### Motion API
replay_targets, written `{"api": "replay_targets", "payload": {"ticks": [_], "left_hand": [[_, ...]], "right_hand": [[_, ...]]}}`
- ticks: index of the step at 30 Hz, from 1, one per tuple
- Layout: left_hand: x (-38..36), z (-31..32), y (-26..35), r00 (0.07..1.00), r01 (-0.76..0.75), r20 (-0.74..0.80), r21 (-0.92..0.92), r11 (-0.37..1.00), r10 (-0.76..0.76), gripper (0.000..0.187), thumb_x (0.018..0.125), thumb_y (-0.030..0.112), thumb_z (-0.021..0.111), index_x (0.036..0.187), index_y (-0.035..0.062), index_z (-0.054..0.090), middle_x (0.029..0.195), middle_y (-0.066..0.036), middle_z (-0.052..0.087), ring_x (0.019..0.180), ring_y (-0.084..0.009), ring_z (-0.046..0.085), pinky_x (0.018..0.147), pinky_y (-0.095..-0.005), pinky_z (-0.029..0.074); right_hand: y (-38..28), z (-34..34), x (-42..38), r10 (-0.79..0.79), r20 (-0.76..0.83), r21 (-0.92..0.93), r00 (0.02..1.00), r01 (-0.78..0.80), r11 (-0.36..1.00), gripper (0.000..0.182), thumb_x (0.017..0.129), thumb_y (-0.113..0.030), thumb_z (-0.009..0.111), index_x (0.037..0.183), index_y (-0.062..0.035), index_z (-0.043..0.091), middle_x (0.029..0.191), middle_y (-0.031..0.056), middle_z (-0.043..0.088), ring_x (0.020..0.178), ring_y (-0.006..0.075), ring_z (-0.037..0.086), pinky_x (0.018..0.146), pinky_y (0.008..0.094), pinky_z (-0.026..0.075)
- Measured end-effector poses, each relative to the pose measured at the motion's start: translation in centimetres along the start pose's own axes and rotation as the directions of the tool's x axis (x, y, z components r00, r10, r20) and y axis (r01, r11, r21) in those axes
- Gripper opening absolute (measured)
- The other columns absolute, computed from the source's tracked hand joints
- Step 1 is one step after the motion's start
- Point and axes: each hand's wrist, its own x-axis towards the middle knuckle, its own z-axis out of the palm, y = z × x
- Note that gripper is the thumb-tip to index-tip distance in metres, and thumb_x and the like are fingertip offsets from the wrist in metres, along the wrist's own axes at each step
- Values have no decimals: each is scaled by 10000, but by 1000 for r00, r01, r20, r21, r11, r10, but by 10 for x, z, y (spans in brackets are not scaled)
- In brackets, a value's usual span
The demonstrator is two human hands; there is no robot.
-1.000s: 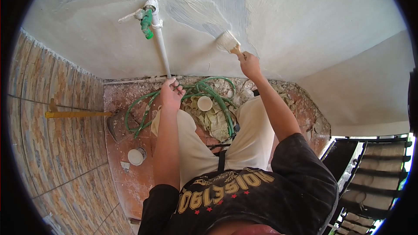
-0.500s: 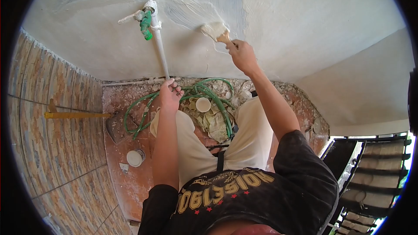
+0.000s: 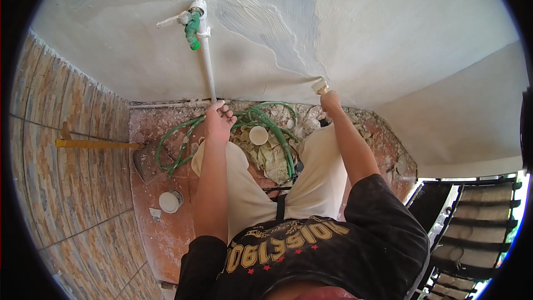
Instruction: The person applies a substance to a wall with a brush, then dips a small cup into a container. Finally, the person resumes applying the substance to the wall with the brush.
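Observation:
My right hand [image 3: 330, 101] is closed round the handle of a paintbrush [image 3: 320, 86], whose pale, coated bristles are at the lower part of the white wall [image 3: 366, 39]. Above the brush spreads a grey patch [image 3: 300, 8] with streaky wet coating and a ragged white edge. My left hand [image 3: 220, 121] is palm up with loosely curled fingers apart, nothing visible in it, its fingertips close to the bottom of a white pipe [image 3: 206, 66]. A green tap [image 3: 192, 30] with a white-smeared lever sits at the top of that pipe.
A green hose [image 3: 272, 125] lies coiled on the spattered tile floor between my legs, around a white cup [image 3: 258, 135] and crumpled sheeting [image 3: 272, 162]. To the left are a white tub [image 3: 169, 202] and a yellow-handled shovel [image 3: 100, 144] against stone-look tiles. Black metalwork [image 3: 472, 222] stands at right.
My right hand has swept the paintbrush down and to the right along the wall, to just below the grey patch. The left hand stays by the pipe.

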Motion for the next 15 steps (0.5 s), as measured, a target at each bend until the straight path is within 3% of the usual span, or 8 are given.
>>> {"api": "replay_targets", "payload": {"ticks": [1,2,4,6,8,11,13,15], "left_hand": [[-1,1,-1,1000,6,4,0,1000,-6,84,827,139,528,867,93,468,714,10,423,650,-134,410,583,-303,362],[0,0,-2,1000,4,12,3,1000,-4,86,825,140,530,868,95,469,715,10,424,653,-134,411,585,-303,363],[1,1,-1,1000,-2,24,4,1000,2,89,823,141,532,869,97,470,716,11,425,656,-135,412,587,-302,364],[2,-2,-1,999,-5,47,23,1000,4,150,809,163,561,861,117,427,736,6,427,659,-141,418,605,-315,377],[4,-3,-3,999,-7,38,21,1000,6,126,812,158,552,866,108,450,725,7,429,654,-139,418,596,-308,375],[1,-2,-2,999,-22,32,20,1000,21,105,814,153,543,870,99,473,714,8,432,647,-139,420,587,-302,376],[-1,-5,0,999,-33,26,23,999,32,104,814,154,542,870,99,473,713,8,433,645,-139,421,587,-304,378],[-1,-5,0,1000,-25,18,11,1000,25,100,817,150,537,871,95,472,714,7,432,646,-140,419,586,-306,375]], "right_hand": [[1,-5,3,201,92,154,975,-214,965,181,809,-105,522,753,59,572,571,143,531,474,228,527,391,358,360],[-10,-15,-2,205,84,154,975,-216,964,181,809,-105,522,753,59,572,571,143,531,474,228,527,391,358,360],[-66,-37,-22,198,176,579,964,-264,771,100,780,-2,469,765,45,557,566,52,449,438,127,441,338,281,273],[-110,-45,-31,86,315,662,945,-284,694,85,808,-6,455,789,37,526,586,27,415,432,99,386,351,265,275],[-157,-52,-52,-68,414,708,908,-274,650,105,823,-46,471,862,17,546,646,44,462,465,114,422,377,261,363],[-219,-65,-102,-184,361,722,914,-149,676,119,857,-38,440,866,52,517,654,17,418,470,80,354,399,238,319],[-236,-69,-121,-403,320,818,857,-35,574,141,874,-60,435,908,46,521,672,10,417,473,76,364,406,243,329],[-227,-62,-118,-429,303,851,851,-40,523,144,877,-69,436,918,42,517,672,8,414,468,70,355,401,239,319]]}}
